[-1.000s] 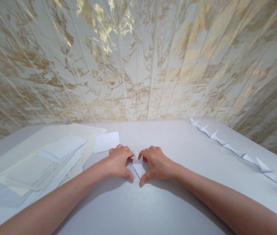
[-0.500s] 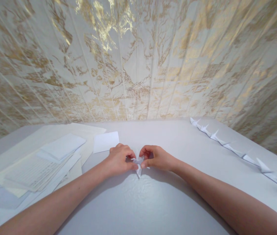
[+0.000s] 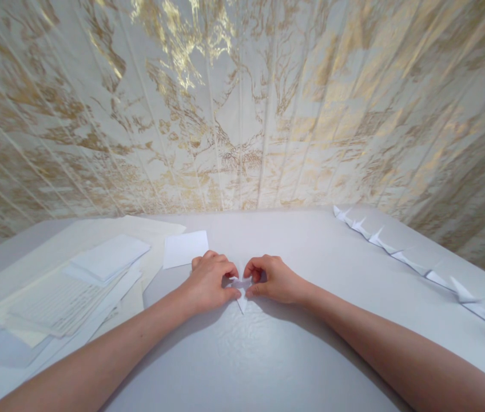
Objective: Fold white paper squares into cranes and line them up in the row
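Observation:
Between my two hands, at the middle of the table, is a small piece of folded white paper (image 3: 242, 301) with a pointed tip toward me. My left hand (image 3: 212, 281) pinches its left side between thumb and fingers. On the other side, my right hand (image 3: 274, 279) holds the right edge with thumb and curled forefinger. The paper's upper part stands partly spread between the fingertips, and my fingers cover some of its folds.
A row of several folded paper cranes (image 3: 463, 292) runs along the table's right edge. Left lies a pile of papers (image 3: 58, 303), some printed, with a blank white sheet (image 3: 186, 249) beside it. A gold-patterned curtain (image 3: 242, 114) hangs behind the white table (image 3: 242, 366).
The right thumb has shifted slightly on the folded paper, and the paper's right side is less spread out than before. Both arms stay nearly in place.

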Tool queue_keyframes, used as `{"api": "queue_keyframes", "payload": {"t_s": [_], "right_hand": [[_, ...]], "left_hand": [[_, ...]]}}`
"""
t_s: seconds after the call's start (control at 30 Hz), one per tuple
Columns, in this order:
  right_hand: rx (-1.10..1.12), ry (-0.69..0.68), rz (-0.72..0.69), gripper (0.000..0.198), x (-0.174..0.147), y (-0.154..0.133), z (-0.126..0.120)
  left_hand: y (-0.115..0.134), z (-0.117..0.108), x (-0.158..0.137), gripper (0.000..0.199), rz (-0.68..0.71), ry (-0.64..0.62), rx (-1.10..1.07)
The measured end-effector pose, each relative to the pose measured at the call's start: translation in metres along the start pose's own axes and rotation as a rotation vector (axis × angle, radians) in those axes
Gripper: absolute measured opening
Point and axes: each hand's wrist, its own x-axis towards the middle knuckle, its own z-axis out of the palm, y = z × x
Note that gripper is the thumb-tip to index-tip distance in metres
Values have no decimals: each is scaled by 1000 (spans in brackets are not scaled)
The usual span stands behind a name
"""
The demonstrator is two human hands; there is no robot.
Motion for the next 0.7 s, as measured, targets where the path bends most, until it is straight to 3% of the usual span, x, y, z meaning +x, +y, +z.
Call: {"api": "queue_keyframes", "payload": {"t_s": [0.7], "right_hand": [[-162,90,-48,24,-1,8,12]], "left_hand": [[-3,6,-2,38,-11,9,44]]}}
